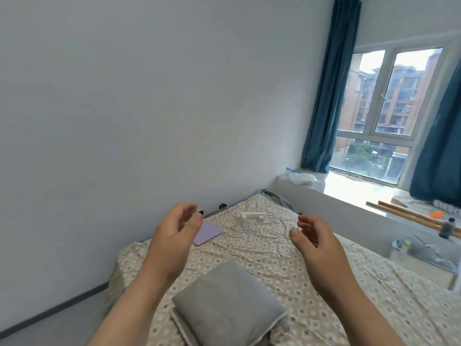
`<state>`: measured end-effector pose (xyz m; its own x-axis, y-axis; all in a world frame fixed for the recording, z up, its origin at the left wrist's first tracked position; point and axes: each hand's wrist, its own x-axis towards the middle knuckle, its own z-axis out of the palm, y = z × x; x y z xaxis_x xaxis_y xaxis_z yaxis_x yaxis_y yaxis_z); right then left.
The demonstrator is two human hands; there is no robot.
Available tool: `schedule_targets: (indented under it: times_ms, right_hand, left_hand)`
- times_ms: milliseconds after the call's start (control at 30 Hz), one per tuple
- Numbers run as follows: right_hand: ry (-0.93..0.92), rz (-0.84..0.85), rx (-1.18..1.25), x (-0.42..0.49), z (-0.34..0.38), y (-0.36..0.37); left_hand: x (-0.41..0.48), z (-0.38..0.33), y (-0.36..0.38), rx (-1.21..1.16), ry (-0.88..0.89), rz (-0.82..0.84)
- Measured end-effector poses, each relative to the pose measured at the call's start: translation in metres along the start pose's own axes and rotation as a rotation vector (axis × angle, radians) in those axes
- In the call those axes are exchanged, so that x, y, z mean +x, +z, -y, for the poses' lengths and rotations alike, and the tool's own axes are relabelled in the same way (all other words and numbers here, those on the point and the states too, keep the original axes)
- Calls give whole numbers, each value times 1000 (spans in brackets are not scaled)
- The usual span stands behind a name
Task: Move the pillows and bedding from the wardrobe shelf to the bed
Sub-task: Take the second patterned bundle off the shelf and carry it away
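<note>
A grey pillow [228, 303] lies on the bed [349, 303], stacked on what looks like a second grey one whose edge shows underneath. The bed has a cream patterned sheet. My left hand [172, 242] and my right hand [318, 248] are raised above the bed, palms facing each other, fingers apart and holding nothing. The pillow lies below and between my forearms. The wardrobe is not in view.
A lilac tablet or notebook [208, 233] and a white charger with cable [259, 221] lie at the bed's far end. A white wall runs along the left. A window ledge [349, 193] on the right holds bags, wooden sticks and a bottle, beside blue curtains [326, 96].
</note>
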<state>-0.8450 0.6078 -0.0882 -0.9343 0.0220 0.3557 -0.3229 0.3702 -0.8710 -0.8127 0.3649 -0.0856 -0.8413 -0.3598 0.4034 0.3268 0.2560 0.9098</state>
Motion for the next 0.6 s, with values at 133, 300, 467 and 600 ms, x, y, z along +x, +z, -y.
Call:
schedule_targets:
  times_ms: [133,300,467,600]
  right_hand:
    - [-96,121,75,-12,23,26]
    - [-213,294,169,-35,65,84]
    - [-314,485,248,-71,130,155]
    - [-397,666,316,-114,191,223]
  left_hand:
    - [-33,-17,-47,80,24,-121]
    - [-79,-42,-129,253,39,-342]
    - [-131,-75,-223,416,-21,-591]
    - [-177,-106,-303,542,-38,-793]
